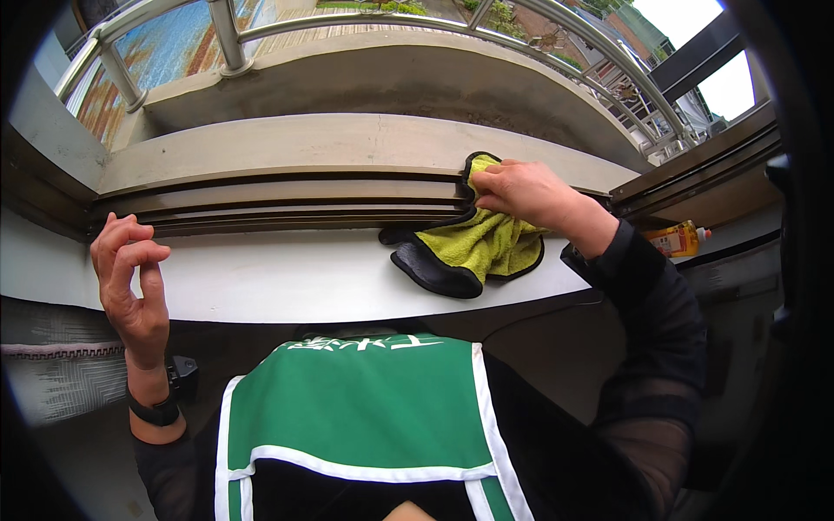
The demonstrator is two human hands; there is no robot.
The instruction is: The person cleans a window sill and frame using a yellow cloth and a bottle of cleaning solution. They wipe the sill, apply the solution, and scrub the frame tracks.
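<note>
My right hand (529,194) grips a yellow-green microfibre cloth (502,244) with black edging and presses it on the right part of the brown metal window track (293,198). The cloth's lower part, its dark grey underside turned up, drapes over the white inner sill (280,277). Fingers bent and apart, my left hand (133,286) is raised at the left end of the sill and holds nothing. The stretch of track under the cloth is hidden.
A bottle of yellow liquid (681,239) lies on its side at the right. Beyond the track come a concrete outer ledge (260,140) and a stainless steel railing (365,23). Brown window frames stand on both sides. A patterned curtain (58,365) hangs at the lower left.
</note>
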